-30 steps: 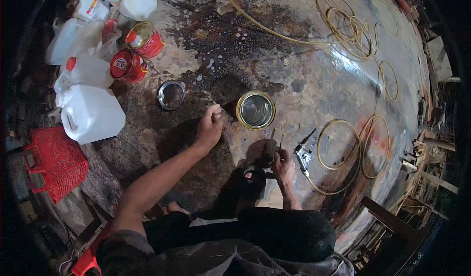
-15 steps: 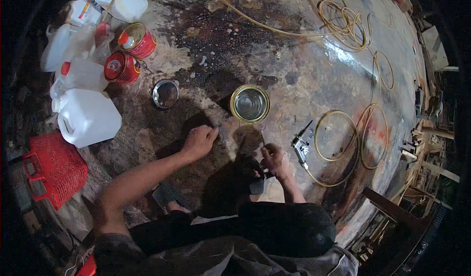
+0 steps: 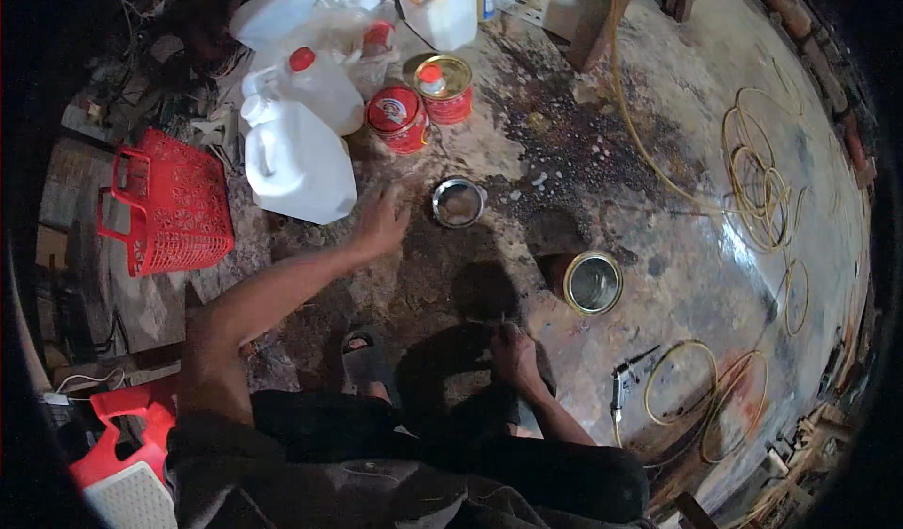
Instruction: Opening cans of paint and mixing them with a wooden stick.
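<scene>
My left hand (image 3: 381, 225) reaches out over the dark floor with its fingers apart, holding nothing. It is between the white plastic jug (image 3: 299, 167) and a small round metal tin (image 3: 459, 204), touching neither as far as I can see. Closer to me, my right hand (image 3: 515, 355) is closed, and a thin stick-like thing (image 3: 501, 321) pokes out above its fingers; what kind it is I cannot make out. Beyond that hand, to the right, stands an open metal can (image 3: 594, 284) with a shiny inside.
Two red cans (image 3: 397, 120) stand behind the jug, among further plastic jugs. A red plastic basket (image 3: 183, 205) is at the left, above a red stool (image 3: 127, 435). On the right lie an air spray tool (image 3: 621, 388) and a coiled yellow hose (image 3: 760, 195).
The view has swung left, so the floor things appear farther right. My left hand has moved left past the small tin, towards the jug. My right hand has shifted left, away from the open can.
</scene>
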### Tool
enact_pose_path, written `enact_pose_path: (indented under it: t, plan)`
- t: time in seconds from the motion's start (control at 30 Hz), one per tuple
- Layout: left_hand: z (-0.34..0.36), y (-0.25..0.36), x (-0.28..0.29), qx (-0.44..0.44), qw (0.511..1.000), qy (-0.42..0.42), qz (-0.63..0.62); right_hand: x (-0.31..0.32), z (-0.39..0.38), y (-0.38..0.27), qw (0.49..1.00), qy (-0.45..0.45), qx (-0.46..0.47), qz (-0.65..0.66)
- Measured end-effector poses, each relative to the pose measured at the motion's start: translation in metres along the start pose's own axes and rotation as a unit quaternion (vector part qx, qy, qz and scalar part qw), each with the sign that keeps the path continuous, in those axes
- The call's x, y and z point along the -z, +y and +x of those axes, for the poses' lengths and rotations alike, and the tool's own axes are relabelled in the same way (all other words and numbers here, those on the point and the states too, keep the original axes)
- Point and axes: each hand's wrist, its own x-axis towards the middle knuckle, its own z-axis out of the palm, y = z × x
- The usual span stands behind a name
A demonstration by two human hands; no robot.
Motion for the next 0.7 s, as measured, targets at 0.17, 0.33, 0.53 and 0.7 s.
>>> enact_pose_path:
  t: [0.17,0.33,0.53,0.7]
  plan:
    - [0.087,-0.026,0.035,-0.063,0.970,0.213,0.095,0.005,-0.010,-0.001,0.994,-0.010,-0.061,0.095]
    - [0.160,-0.033,0.064,-0.027,0.993,0.042,0.109,0.008,-0.014,-0.007,0.990,-0.012,-0.131,-0.047]
    - [0.184,-0.038,0.063,0.000,0.993,-0.081,0.081,0.017,-0.022,-0.011,0.998,-0.009,-0.039,0.040]
    - [0.178,-0.033,0.070,0.032,0.991,-0.045,0.119,0.012,-0.027,0.003,0.992,-0.048,-0.105,0.057]
